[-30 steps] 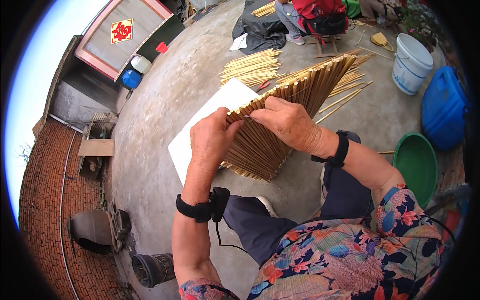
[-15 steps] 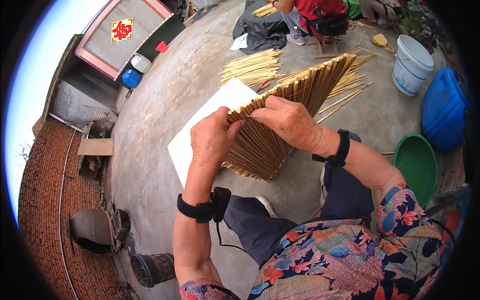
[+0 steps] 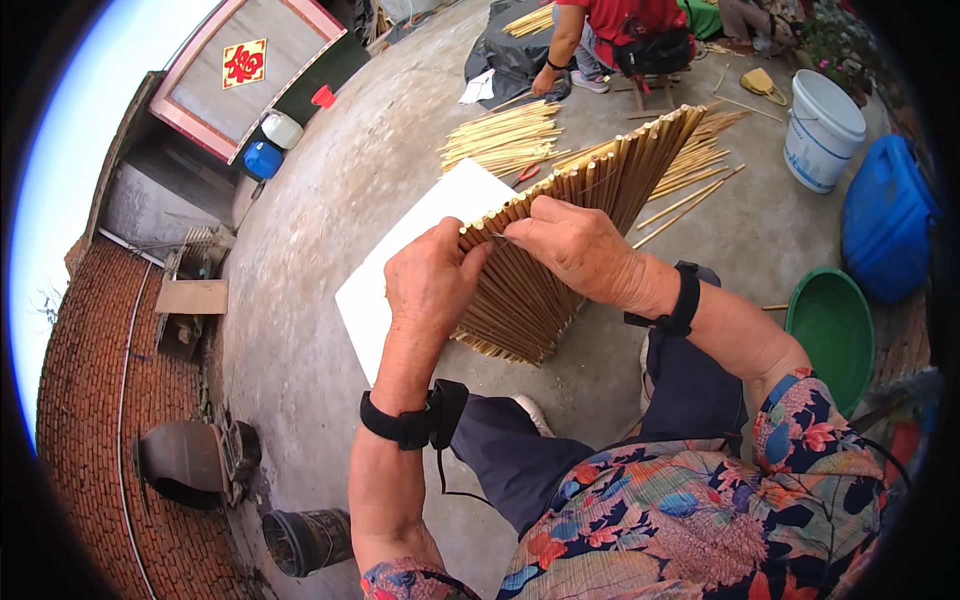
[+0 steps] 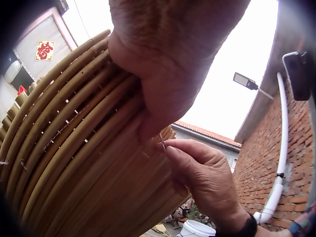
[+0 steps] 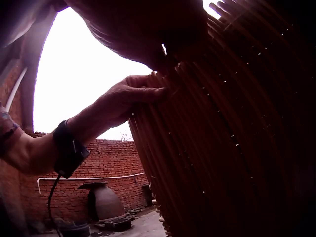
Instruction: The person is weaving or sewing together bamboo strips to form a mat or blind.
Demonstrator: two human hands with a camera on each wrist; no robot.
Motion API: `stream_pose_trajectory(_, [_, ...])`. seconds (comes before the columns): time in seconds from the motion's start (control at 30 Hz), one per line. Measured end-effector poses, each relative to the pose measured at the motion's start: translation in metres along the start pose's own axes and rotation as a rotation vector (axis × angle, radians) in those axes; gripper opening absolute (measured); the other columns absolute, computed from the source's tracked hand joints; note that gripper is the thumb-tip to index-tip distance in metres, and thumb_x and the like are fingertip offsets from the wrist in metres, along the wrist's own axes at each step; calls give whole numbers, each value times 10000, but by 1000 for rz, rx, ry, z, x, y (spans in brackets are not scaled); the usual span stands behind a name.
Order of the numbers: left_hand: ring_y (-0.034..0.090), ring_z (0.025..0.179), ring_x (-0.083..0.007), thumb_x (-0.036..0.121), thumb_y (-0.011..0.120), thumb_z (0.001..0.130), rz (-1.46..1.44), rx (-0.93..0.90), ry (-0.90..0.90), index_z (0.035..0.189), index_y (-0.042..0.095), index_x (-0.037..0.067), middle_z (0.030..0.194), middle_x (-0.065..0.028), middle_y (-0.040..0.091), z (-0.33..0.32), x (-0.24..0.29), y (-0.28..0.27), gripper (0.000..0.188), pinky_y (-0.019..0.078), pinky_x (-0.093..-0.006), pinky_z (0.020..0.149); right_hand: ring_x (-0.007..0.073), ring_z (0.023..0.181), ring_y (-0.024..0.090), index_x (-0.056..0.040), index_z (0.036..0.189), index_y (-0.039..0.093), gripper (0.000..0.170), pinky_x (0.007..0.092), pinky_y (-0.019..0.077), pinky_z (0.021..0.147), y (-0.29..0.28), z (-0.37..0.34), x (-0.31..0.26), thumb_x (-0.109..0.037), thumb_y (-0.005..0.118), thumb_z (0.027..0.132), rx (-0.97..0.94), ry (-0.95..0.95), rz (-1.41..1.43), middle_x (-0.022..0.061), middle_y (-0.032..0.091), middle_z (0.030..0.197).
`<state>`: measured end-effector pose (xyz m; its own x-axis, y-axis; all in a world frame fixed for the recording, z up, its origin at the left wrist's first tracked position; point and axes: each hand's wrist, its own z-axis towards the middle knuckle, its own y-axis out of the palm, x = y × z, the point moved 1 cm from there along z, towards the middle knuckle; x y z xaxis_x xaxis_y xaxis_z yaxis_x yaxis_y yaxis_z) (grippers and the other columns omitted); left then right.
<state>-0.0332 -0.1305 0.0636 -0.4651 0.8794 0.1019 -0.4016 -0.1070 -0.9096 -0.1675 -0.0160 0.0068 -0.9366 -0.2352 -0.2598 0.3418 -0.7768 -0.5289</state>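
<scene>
A panel of thin stalks (image 3: 535,290), bound side by side, stands upright in front of the knees. The left hand (image 3: 430,275) grips the end of its top edge, thumb on the near face and fingers over the far side. Just right of it, the right hand (image 3: 580,250) pinches a thin strand between thumb and forefinger against the stalks. In the left wrist view that strand (image 4: 163,141) rises from the right hand's (image 4: 202,175) fingertips. The right wrist view is dark; there the left hand's (image 5: 118,101) thumb lies along the outermost stalks.
A white board (image 3: 385,265) lies behind the panel. Beyond are loose stalks (image 3: 505,137), red-handled pliers (image 3: 527,174) and a seated person in red (image 3: 640,25). At right are a white bucket (image 3: 822,130), a blue container (image 3: 885,218) and a green basin (image 3: 832,335); a dark bucket (image 3: 308,540) stands lower left.
The left hand and wrist have shifted slightly to the right. The right hand has barely moved, still pinching the strand. The seated person's arm has reached down toward the ground beside the loose stalks.
</scene>
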Motion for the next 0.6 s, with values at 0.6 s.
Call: stream_pose_trajectory(0.6, [611,660,-259,234,733,715,46,185,142,755,535,62,702,-74,605,-45,50,8,265,472,-371,580,334,756,594,26,869,585,107,384,475,685,-37,-32,-41,-79,573,856,-43,407,402,179,598,809])
